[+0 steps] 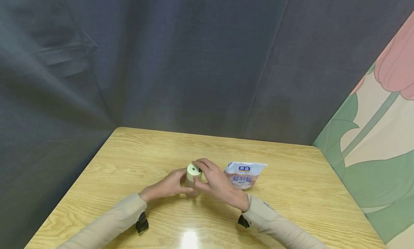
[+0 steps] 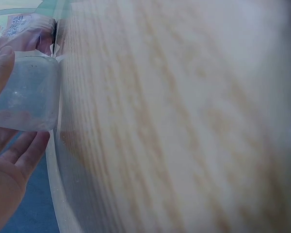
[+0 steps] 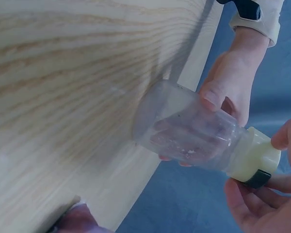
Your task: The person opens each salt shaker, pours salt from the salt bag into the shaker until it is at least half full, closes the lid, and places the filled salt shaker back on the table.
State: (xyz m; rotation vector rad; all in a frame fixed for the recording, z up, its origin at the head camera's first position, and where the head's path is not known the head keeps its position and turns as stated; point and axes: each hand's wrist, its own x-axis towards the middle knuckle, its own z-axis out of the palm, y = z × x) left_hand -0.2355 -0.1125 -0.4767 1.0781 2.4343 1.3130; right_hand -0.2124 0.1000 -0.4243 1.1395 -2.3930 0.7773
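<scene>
The cap point(image 3: 254, 158) is still on the bottle point(image 3: 186, 127), which is upright well in from the far edge of the bench point(image 1: 307, 202), left hand point(image 1: 169, 184) wrapped round its body, right hand point(image 1: 218, 183) pinching the cap; neither touches the bag point(image 1: 242, 176), nearer the right edge. Glossy wood grain, dark curtain point(image 1: 194, 73) behind, tulip-patterned panel point(image 1: 381, 134) beyond the right edge

Your left hand point(image 1: 169, 184) and right hand point(image 1: 217, 182) are gripping close together.
Your sleeved left forearm point(image 1: 108, 218) is slanting inward from the near left, your right forearm point(image 1: 279, 222) from the near right; your left thumb point(image 1: 188, 190) is opposing its fingers, while your right hand is pinching slightly higher.
</scene>
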